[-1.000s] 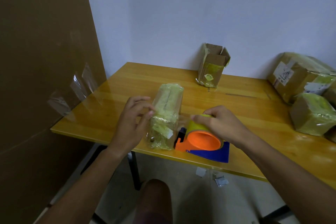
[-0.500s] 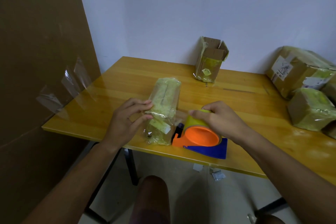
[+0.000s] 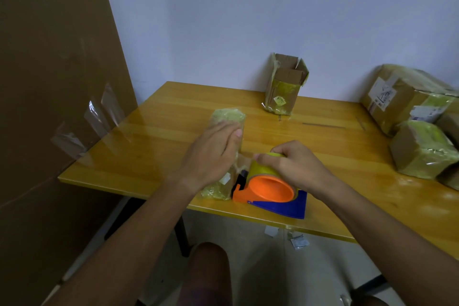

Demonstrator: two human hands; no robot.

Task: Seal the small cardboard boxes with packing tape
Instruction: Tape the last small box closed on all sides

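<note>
A small long box (image 3: 227,117) wrapped in yellowish tape lies on the wooden table (image 3: 154,136), running away from me. My left hand (image 3: 213,154) lies flat on its top with straight fingers and covers its middle. Right beside the box sits an orange and blue tape dispenser (image 3: 270,191) with a yellow-green roll. My right hand (image 3: 293,166) grips the roll from above, fingers curled over it. A short stretch of tape seems to run from the roll to the box.
An open-topped cardboard box (image 3: 285,84) stands at the back by the wall. Several taped boxes (image 3: 419,146) are piled at the right edge. A tall cardboard sheet (image 3: 49,82) with tape strips stands left of the table. My knee (image 3: 208,273) is below the front edge.
My left hand has moved from the box's left side up onto its top and flattened along it. My right hand stays on the tape roll.
</note>
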